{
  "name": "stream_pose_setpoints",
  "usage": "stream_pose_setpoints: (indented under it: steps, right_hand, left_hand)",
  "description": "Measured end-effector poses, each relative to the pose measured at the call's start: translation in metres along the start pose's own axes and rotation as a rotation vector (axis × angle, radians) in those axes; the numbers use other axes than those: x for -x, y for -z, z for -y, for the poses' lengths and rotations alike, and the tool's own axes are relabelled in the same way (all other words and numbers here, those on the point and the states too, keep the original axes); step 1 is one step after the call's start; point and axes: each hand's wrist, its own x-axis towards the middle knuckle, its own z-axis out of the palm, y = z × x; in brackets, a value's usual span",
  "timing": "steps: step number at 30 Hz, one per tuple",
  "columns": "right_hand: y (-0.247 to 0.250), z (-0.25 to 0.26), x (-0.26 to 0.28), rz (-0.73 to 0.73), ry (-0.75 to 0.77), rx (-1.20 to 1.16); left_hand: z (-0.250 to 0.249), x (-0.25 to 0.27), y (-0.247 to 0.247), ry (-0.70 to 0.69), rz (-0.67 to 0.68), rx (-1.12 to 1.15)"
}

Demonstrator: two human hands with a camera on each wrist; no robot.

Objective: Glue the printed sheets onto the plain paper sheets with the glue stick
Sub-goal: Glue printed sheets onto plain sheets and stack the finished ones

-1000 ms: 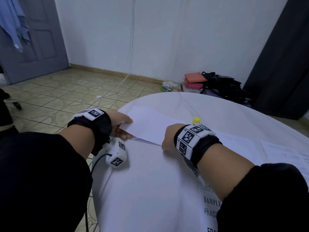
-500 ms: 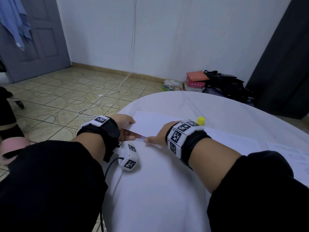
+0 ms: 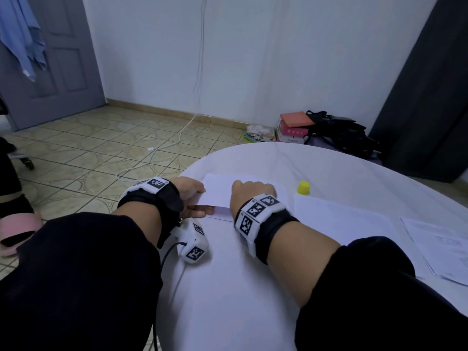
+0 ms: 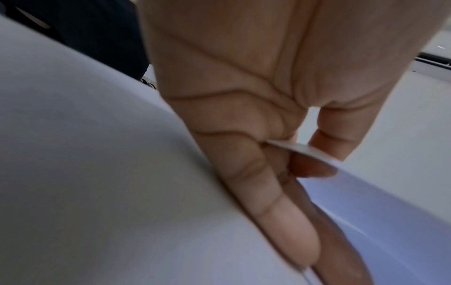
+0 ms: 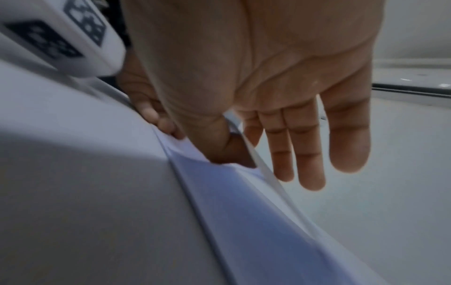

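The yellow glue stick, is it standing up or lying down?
Standing up. The glue stick sits upright on the table, yellow cap on top, beside the white sheet; neither hand touches it.

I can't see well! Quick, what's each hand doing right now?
Left hand: grip pinching the near edge of the top sheet.
Right hand: open, fingers straight over that sheet, thumb under its lifted edge.
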Motion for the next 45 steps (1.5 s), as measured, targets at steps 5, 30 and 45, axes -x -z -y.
stream_pose_setpoints:
  steps: [5, 30, 45]
  right_hand:
    - [0.005, -0.042, 0.008, 0.065, -0.128, -0.068]
    - [0.025, -0.137, 0.143, -0.288, -0.288, -0.988]
    - [-0.040, -0.244, 0.291, 0.238, -0.643, -1.259]
  left_hand:
    - [0.000, -0.001, 0.002, 0.019, 0.007, -0.003]
    - [-0.021, 0.085, -0.043, -0.256, -0.013, -0.296]
    - [0.030, 0.179, -0.135, -0.420, 0.414, -0.813]
